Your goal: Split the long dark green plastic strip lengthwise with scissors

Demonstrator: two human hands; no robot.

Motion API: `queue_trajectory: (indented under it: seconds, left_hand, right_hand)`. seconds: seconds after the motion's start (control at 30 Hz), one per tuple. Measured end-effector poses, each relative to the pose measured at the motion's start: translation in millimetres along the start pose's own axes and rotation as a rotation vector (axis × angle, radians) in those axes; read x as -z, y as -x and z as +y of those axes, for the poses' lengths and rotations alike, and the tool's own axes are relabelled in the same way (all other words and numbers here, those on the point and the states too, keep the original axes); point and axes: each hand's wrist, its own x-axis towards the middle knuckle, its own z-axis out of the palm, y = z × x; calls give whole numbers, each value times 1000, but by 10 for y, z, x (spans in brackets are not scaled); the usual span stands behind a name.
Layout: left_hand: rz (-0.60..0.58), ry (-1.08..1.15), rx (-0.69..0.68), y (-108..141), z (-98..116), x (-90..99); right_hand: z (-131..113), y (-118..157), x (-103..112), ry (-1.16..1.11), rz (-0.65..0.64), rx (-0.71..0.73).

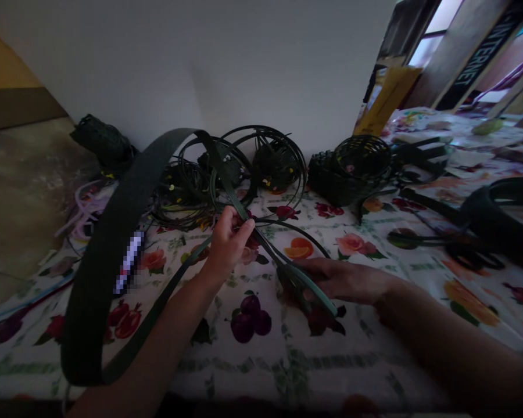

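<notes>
My left hand (230, 238) is closed in a pinch, thumb and fingers gripping a dark green flat strip (85, 290). From this pinch the strip rises in a wide loop that curves over to the left and comes down past my left forearm. Narrower strips (276, 253) run from the pinch down to the right. My right hand (340, 280) is around their lower part, thumb side toward me; its fingertips are partly hidden and dim. A lighter green strip end (325, 299) sticks out below the right hand.
A fruit-and-flower tablecloth (261, 360) covers the table. Along the white wall stand coiled strips (283, 162), a dark woven basket (361, 159) and a woven roll (102, 142). A wide dark coil (501, 209) lies at right, with lilac strips (85, 206) at left.
</notes>
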Motion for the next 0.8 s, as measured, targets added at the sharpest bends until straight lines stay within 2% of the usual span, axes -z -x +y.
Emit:
queue_trajectory:
  seconds: [0.2, 0.37, 0.5, 0.7, 0.8]
  left_hand:
    - [54, 33, 8, -23, -30, -9]
    - [86, 76, -10, -58, -46, -24]
    - [78, 89, 8, -63, -48, -20]
    - [81, 79, 17, -35, -31, -18]
    - [65, 107, 25, -40, -29, -14]
  right_hand:
    - [-37, -42, -142, -76, 91, -13]
    - [-28, -71, -126, -183, 113, 49]
    - [13, -96, -109, -173, 126, 62]
    - [58, -123, -159, -127, 273, 75]
    - [58, -129, -191, -96, 295, 75]
